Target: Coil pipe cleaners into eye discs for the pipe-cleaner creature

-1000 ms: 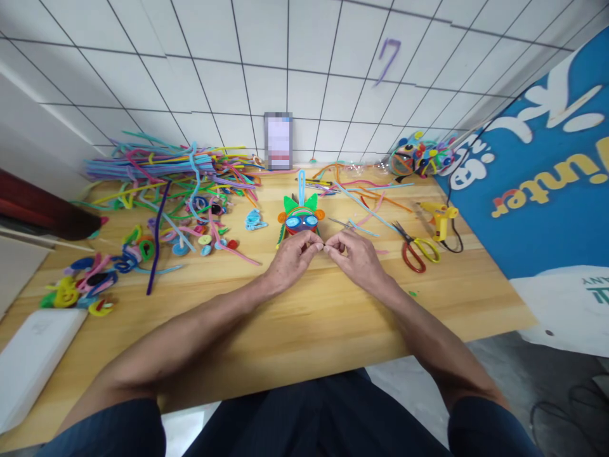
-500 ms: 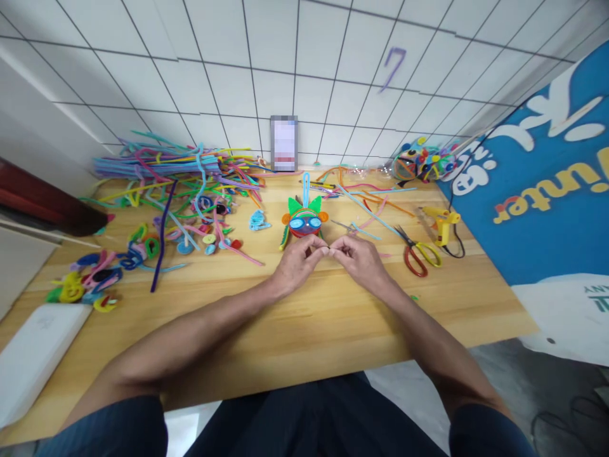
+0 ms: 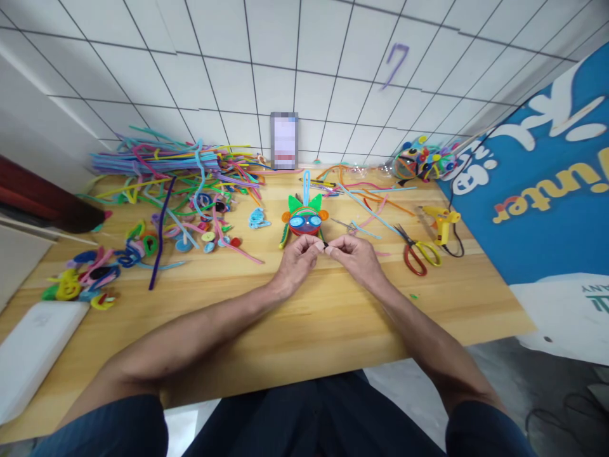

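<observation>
My left hand (image 3: 295, 261) and my right hand (image 3: 356, 257) meet fingertip to fingertip over the wooden table (image 3: 295, 317). Both are pinched on a tiny dark piece (image 3: 325, 245) between them, too small to name. Just beyond the fingers lies a pipe-cleaner figure (image 3: 303, 217) with green ears, blue goggles, an orange and red face and a light blue loop on top. The left fingers almost touch its lower edge.
A big heap of coloured pipe cleaners (image 3: 176, 174) fills the back left, with coiled pieces (image 3: 85, 279) nearer. Red and yellow scissors (image 3: 417, 252) and a yellow glue gun (image 3: 440, 222) lie at the right. A white box (image 3: 33, 349) sits front left, a phone (image 3: 284, 141) leans on the tiled wall.
Both hands stayed pinched together in front of the figure. The fingertips shifted slightly, the right hand closing in on the left. The view itself drifted a little.
</observation>
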Demonstrator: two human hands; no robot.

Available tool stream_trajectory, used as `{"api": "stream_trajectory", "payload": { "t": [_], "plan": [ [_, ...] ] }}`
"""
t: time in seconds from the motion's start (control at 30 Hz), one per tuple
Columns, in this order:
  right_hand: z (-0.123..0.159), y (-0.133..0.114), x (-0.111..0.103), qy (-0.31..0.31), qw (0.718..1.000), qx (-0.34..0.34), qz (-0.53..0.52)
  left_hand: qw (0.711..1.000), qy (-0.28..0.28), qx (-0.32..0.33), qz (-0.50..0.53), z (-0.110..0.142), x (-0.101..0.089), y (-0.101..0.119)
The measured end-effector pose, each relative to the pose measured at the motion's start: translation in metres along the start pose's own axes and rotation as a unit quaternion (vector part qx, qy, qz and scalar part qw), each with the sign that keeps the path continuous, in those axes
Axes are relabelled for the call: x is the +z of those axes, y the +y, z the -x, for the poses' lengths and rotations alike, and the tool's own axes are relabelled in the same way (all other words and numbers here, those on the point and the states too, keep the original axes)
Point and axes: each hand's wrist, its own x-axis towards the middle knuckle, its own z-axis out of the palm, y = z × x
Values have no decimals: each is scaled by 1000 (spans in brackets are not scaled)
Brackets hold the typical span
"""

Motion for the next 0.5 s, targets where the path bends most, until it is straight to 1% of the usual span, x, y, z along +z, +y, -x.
{"api": "stream_trajectory", "payload": {
  "t": [0.03,0.07,0.1,0.17,0.23,0.3,0.4,0.5],
  "plan": [
    [0,-1,0,1,1000,1,9,1000,-7,-21,18,-1,0,-1],
    [0,-2,0,4,1000,-3,27,999,-18,-27,17,-2,-1,-1],
    [1,-3,-1,10,998,-13,53,999,-30,-17,-5,-4,-2,0],
    [2,-6,-4,27,991,-57,119,994,-55,39,-89,-6,-6,5],
    [4,-8,-7,39,976,-113,180,976,-74,105,-174,-9,-10,12],
    [6,-10,-9,37,964,-150,215,961,-86,140,-223,-10,-13,16],
    [7,-12,-10,24,963,-158,216,947,-88,166,-259,-11,-14,18],
    [8,-14,-12,13,974,-135,183,941,-83,177,-276,-10,-13,16]
  ]
}}
